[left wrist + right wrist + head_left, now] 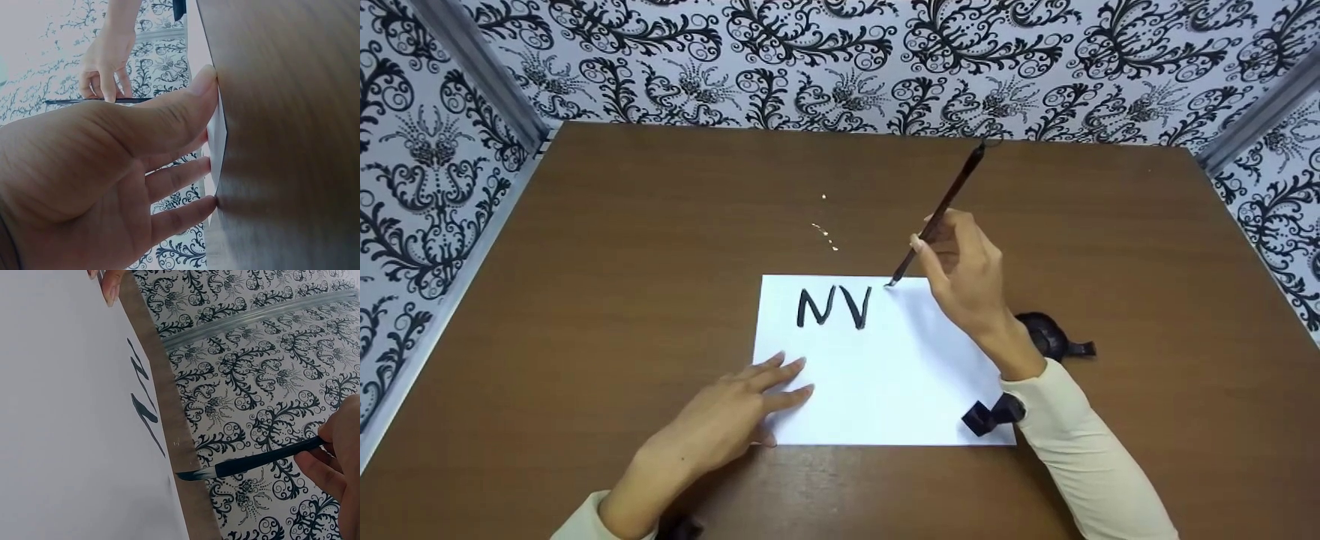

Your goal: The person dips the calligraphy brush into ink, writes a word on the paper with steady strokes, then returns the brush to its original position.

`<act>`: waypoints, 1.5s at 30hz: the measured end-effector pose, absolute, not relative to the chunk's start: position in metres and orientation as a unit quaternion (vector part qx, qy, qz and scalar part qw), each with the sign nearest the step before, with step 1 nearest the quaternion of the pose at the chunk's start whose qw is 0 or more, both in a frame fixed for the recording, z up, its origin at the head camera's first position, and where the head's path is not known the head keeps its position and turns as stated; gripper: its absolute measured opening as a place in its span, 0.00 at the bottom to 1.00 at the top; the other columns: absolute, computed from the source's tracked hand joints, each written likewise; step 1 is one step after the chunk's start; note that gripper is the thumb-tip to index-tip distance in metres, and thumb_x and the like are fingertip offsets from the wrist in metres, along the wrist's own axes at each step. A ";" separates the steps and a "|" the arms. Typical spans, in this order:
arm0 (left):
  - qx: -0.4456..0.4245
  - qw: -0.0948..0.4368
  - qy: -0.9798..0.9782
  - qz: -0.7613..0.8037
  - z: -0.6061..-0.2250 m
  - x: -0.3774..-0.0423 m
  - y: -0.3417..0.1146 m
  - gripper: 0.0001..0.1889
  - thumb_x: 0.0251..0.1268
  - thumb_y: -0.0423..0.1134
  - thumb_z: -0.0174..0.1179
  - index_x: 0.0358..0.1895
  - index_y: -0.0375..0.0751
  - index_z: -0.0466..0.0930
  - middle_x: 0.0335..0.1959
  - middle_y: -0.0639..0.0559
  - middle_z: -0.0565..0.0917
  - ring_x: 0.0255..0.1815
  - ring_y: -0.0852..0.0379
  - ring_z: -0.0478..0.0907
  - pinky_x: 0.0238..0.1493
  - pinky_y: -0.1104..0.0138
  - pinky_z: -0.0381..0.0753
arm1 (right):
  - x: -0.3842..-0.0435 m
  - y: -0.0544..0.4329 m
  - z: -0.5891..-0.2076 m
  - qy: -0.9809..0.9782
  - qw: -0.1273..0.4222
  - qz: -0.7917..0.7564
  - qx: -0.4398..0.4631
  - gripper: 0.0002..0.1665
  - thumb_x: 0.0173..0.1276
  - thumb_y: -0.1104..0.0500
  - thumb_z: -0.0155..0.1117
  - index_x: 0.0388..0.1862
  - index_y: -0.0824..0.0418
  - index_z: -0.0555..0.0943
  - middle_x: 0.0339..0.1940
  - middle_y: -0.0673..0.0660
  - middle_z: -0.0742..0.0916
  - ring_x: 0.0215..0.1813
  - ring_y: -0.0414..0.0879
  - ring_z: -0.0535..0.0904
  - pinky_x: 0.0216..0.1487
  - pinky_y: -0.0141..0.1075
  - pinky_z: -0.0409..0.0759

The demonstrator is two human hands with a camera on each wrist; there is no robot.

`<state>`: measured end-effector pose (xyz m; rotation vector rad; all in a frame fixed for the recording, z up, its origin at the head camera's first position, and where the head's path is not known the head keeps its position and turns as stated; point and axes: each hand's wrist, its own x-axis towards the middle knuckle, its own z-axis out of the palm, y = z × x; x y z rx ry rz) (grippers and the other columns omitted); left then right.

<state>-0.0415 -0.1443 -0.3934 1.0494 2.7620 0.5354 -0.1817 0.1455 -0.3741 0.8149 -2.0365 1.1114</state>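
My right hand (971, 274) pinches a dark-handled paintbrush (941, 214) between thumb and fingers. Its bristle tip (191, 476) is black with ink or paint, close to the top edge of a white sheet of paper (877, 382). Left of the tip, thick black strokes on the sheet form an N (815, 306) and a V (856, 307). My left hand (727, 412) rests at the lower left of the sheet, its fingers spread and fairly straight. In the left wrist view the thumb (180, 115) touches the sheet's near edge.
Beyond my right wrist sits a round black dish (1041, 335) with a short handle, partly hidden by the arm. Small pale specks (825, 232) mark the brown table (660, 225) above the sheet. Black-and-white scroll-patterned walls (810, 60) border the table.
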 end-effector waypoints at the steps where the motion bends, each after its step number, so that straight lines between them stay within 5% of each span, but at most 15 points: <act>1: 0.348 0.070 0.918 0.178 -0.393 -0.041 -0.144 0.33 0.52 0.36 0.69 0.65 0.48 0.73 0.71 0.47 0.64 0.71 0.43 0.59 0.55 0.40 0.70 | -0.182 0.145 -0.374 -0.780 0.336 0.425 0.313 0.14 0.62 0.69 0.65 0.45 0.70 0.74 0.36 0.59 0.83 0.35 0.47 0.84 0.34 0.28 0.82; 45: 0.351 0.052 0.917 0.181 -0.394 -0.041 -0.145 0.32 0.51 0.38 0.70 0.64 0.48 0.74 0.70 0.47 0.66 0.70 0.43 0.62 0.55 0.41 0.71 | -0.180 0.137 -0.380 -0.780 0.316 0.427 0.331 0.14 0.62 0.71 0.65 0.45 0.72 0.73 0.35 0.61 0.83 0.34 0.49 0.85 0.28 0.32 0.83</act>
